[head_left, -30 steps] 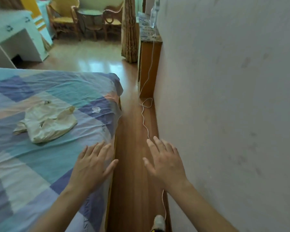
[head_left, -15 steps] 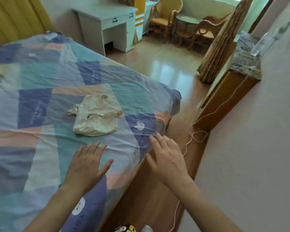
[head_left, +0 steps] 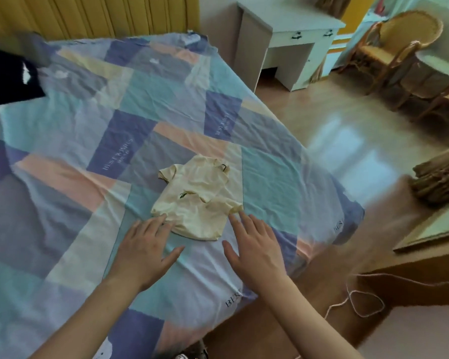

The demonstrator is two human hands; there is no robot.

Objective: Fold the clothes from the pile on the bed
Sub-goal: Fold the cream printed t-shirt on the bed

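Note:
A small cream shirt (head_left: 198,196) lies crumpled on the patchwork bed sheet (head_left: 88,177), near the bed's right edge. My left hand (head_left: 147,248) hovers flat with fingers spread; its fingertips reach the shirt's near left corner. My right hand (head_left: 254,246) is spread flat too, its fingertips at the shirt's right sleeve. Neither hand holds anything. A dark garment (head_left: 8,79) lies at the far left of the bed, cut off by the frame edge.
Right of the bed runs a wooden floor (head_left: 347,141) with a white cord (head_left: 358,304) looped on it. A white desk (head_left: 288,40) stands past the bed's far corner, wicker chairs (head_left: 392,45) farther right. A wooden cabinet (head_left: 430,229) stands at right.
My view swung left from the wall and floor onto the bed. Both hands moved forward over the sheet and now reach the cream shirt's near edge.

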